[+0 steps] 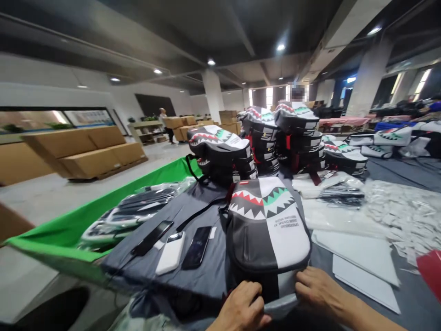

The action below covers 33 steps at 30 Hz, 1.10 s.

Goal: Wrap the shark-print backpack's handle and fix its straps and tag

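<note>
A black, grey and white backpack [270, 225] with a printed shark-mouth design lies on the dark grey cloth-covered table [151, 276], its lower end toward me. My left hand [244, 304] is closed at the near left corner of the backpack, fingers curled around its edge. At the near right corner, my right hand [317, 287] pinches the edge, with the fingertips partly hidden. Between the hands hangs a pale grey, shiny strip [280, 304]; whether it is part of the backpack or a plastic sheet I cannot tell.
Left of the backpack lie a white power bank [171, 253], a black phone [197, 247] and another dark phone [153, 237]. Stacked backpacks [220, 151] stand behind. A green-lined bin [62, 239] holds bagged goods. White sheets [365, 280] and small packets [406, 207] lie right.
</note>
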Each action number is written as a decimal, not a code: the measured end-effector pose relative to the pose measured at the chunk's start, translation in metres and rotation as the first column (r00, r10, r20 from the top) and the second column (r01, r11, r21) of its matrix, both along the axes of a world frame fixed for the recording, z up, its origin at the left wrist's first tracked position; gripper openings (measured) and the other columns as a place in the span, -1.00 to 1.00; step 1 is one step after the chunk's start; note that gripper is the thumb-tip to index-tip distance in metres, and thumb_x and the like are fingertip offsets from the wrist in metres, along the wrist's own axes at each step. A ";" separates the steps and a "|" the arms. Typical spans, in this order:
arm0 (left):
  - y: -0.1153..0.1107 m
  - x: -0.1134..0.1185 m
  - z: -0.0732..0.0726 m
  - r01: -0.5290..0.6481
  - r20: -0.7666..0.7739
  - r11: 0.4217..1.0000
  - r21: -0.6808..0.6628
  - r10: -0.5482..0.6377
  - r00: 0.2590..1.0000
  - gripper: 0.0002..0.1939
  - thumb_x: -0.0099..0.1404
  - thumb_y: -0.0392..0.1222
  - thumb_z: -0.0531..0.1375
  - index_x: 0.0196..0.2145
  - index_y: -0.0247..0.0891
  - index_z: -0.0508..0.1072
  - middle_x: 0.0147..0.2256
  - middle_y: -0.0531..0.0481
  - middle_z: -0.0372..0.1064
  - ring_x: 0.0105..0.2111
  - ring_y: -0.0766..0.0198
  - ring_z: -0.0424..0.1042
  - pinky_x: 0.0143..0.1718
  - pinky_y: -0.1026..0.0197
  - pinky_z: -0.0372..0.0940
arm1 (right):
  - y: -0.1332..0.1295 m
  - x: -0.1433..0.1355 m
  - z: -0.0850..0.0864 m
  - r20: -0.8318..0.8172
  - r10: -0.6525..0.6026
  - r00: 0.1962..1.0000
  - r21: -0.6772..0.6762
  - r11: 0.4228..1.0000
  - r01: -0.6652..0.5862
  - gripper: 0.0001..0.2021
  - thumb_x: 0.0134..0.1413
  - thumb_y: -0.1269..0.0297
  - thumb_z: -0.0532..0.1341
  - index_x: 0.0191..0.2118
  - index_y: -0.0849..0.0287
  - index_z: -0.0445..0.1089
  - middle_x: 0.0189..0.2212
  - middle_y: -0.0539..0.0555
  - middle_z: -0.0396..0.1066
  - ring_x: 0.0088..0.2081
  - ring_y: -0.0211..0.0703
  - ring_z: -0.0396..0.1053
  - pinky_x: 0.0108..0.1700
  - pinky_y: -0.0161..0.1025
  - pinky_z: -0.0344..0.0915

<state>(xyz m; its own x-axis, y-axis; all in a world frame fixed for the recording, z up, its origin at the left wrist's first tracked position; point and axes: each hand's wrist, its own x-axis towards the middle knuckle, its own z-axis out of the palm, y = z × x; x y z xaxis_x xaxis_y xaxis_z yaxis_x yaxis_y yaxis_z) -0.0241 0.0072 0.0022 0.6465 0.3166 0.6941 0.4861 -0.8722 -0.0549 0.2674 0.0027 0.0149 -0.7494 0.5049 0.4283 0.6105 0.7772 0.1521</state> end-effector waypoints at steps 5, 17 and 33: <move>0.002 -0.005 0.022 -0.046 -0.290 0.987 -0.151 0.000 0.957 -0.52 0.14 0.19 0.41 -0.23 -0.20 0.40 -0.34 0.08 0.43 -0.39 0.25 0.36 -0.38 0.18 0.16 | 0.002 0.000 0.019 0.006 0.073 0.997 -0.234 0.970 -0.070 -0.82 0.09 0.29 0.29 -0.39 0.10 0.24 -0.48 -0.07 0.39 -0.41 -0.20 0.32 -0.34 -0.20 0.11; 0.035 -0.006 0.217 -0.073 -0.350 0.947 -0.313 -0.043 0.936 -0.65 0.29 0.04 0.35 -0.23 -0.24 0.34 -0.24 0.01 0.40 -0.22 0.23 0.35 -0.18 0.23 0.20 | 0.043 0.011 0.177 -0.301 0.166 0.939 0.039 0.986 -0.162 -0.90 0.14 0.37 0.20 -0.21 0.10 0.29 -0.43 0.00 0.40 -0.42 -0.18 0.31 -0.39 -0.27 0.19; 0.010 0.015 0.174 -0.086 -0.230 0.994 -0.069 0.068 0.971 -0.70 0.26 -0.12 0.34 -0.17 -0.23 0.31 -0.20 -0.05 0.43 -0.25 0.14 0.44 -0.24 0.15 0.40 | 0.026 -0.011 0.152 -0.419 0.178 0.890 0.478 0.877 0.050 -0.70 0.17 0.68 -0.09 -0.33 0.08 0.12 -0.55 -0.09 0.14 -0.51 -0.19 0.07 -0.38 -0.25 0.06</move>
<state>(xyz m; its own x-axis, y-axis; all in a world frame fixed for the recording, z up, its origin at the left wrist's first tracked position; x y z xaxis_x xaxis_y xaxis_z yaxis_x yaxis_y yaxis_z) -0.0088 0.0171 0.1765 0.7561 0.4185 0.5032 0.5344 -0.8386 -0.1054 0.2565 0.0289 0.1666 -0.4484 0.1178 0.8860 0.6511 0.7222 0.2335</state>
